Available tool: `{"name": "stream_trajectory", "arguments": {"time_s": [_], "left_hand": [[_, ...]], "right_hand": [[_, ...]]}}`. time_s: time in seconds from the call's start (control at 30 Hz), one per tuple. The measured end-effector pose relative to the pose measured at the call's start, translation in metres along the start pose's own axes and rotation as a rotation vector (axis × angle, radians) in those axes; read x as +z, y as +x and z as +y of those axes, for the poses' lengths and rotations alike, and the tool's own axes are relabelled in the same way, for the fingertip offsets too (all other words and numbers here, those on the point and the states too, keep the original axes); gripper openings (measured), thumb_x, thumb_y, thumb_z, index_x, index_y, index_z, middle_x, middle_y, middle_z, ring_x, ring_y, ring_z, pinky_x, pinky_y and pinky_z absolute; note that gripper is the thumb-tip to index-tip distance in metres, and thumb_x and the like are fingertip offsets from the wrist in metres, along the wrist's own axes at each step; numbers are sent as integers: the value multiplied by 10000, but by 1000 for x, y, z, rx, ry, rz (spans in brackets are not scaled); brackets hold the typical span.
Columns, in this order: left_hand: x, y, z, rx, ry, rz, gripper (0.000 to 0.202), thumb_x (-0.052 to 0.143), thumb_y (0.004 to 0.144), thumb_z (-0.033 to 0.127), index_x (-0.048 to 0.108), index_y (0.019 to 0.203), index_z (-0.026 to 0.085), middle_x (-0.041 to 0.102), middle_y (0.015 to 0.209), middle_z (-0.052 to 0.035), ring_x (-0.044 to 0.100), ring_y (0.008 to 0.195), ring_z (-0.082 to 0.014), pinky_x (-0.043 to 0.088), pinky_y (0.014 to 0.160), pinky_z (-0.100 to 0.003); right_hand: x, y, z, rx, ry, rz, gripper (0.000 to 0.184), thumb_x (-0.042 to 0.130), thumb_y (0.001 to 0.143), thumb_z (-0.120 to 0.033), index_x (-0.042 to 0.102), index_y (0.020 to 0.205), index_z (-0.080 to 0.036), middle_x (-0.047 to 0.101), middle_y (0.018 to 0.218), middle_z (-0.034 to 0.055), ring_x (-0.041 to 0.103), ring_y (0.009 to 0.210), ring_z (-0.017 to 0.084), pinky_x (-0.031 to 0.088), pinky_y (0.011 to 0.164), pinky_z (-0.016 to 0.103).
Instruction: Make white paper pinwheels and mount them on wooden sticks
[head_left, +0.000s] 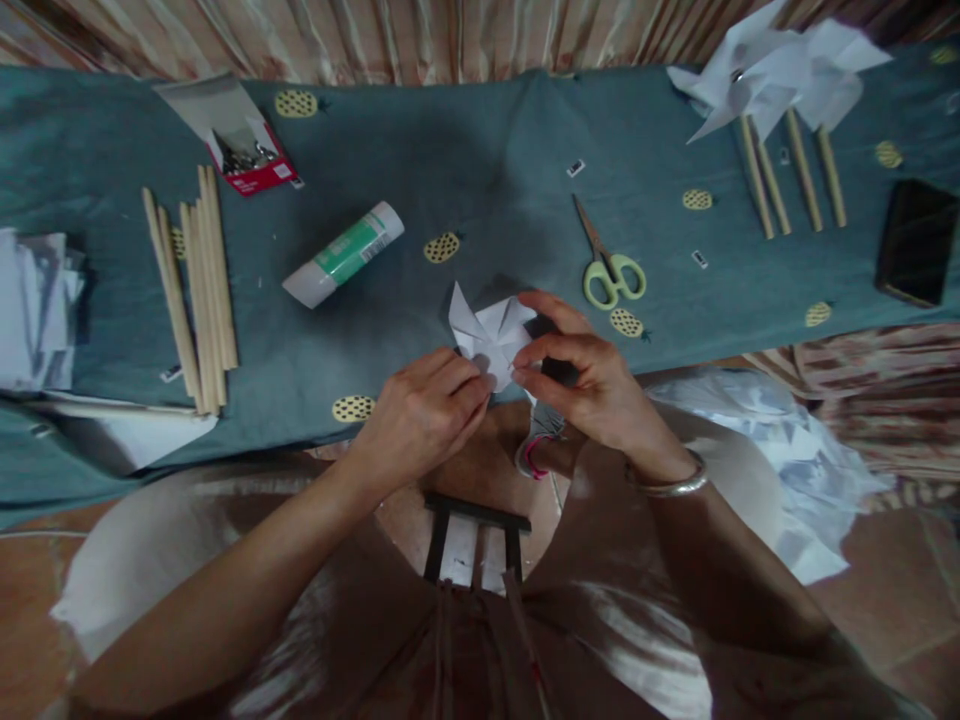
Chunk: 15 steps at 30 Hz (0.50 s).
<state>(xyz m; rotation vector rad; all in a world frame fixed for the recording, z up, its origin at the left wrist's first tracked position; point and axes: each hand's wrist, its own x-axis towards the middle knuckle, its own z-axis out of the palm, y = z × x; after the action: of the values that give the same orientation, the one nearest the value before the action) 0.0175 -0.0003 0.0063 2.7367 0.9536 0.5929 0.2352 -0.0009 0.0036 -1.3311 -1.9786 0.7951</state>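
Note:
A small folded white paper pinwheel (489, 335) is held just above the near edge of the teal-covered table (480, 150). My left hand (424, 415) pinches its lower left side, fingers closed on the paper. My right hand (592, 380), with a silver bangle on the wrist, pinches the pinwheel's right side between thumb and fingers. The paper's centre sits between both sets of fingertips.
Green-handled scissors (611, 265) lie right of my hands, a glue stick (345, 255) to the left. A bundle of wooden sticks (195, 290) and a red box of pins (244, 135) are far left. Finished pinwheels on sticks (780, 100) and a black phone (916, 240) sit far right. Paper scraps (787, 460) lie below.

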Motion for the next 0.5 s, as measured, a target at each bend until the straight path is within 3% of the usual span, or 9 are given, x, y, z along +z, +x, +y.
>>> {"name": "stream_trajectory", "arguments": {"time_s": [0.33, 0.5], "left_hand": [[3, -5, 0, 14, -3, 48, 253, 524, 953, 163, 591, 1193, 119, 703, 907, -67, 628, 813, -190, 554, 735, -320], [3, -3, 0, 48, -14, 30, 174, 500, 965, 154, 641, 1063, 126, 700, 934, -83, 619, 841, -192, 558, 748, -324]], "right_hand": [[20, -2, -8, 5, -155, 134, 59, 618, 856, -206, 673, 851, -225, 530, 1441, 75, 357, 1447, 321, 343, 1159, 611], [24, -3, -9, 2, -184, 162, 75, 598, 878, -227, 669, 854, -233, 541, 1426, 77, 372, 1436, 327, 342, 1162, 618]]}}
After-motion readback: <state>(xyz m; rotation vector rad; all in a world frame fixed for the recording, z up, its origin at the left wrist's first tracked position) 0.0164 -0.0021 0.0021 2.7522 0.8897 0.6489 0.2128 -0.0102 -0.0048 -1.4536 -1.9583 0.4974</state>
